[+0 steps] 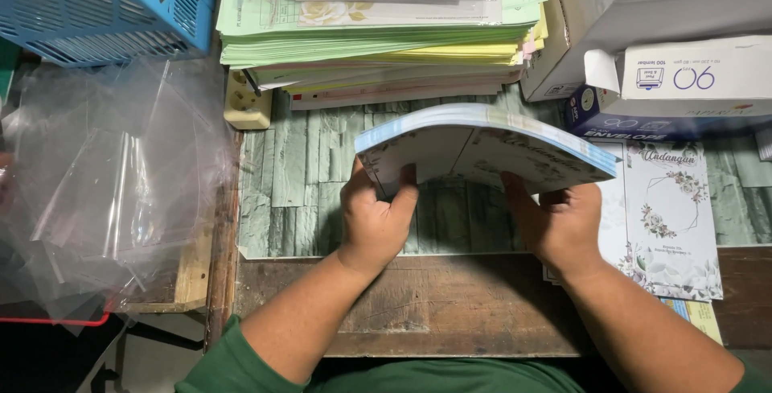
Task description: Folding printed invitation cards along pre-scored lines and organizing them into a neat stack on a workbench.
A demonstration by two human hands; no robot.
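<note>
Head view: both hands bend a thick stack of printed cards (482, 148) above a green wood-pattern desk (305, 192).
Left hand (374, 220) clamps the stack's 8 o'clock corner, thumb on top; right hand (559, 220) clamps the 4 o'clock edge. Stack appears moderately heavy, flexible, with smooth faces likely to slide; hold both short ends. Loose card (671, 216) lies at 3 o'clock, paper pile (378, 31) at 12 o'clock.

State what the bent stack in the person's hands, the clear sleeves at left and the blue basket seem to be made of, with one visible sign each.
Bent stack: printed card or thick paper, likely; thin layered edges, flexing between left hand and right hand.
Clear sleeves: thin glossy plastic film; see-through, with glare.
Blue basket: rigid moulded plastic, apparently; slotted walls.
</note>
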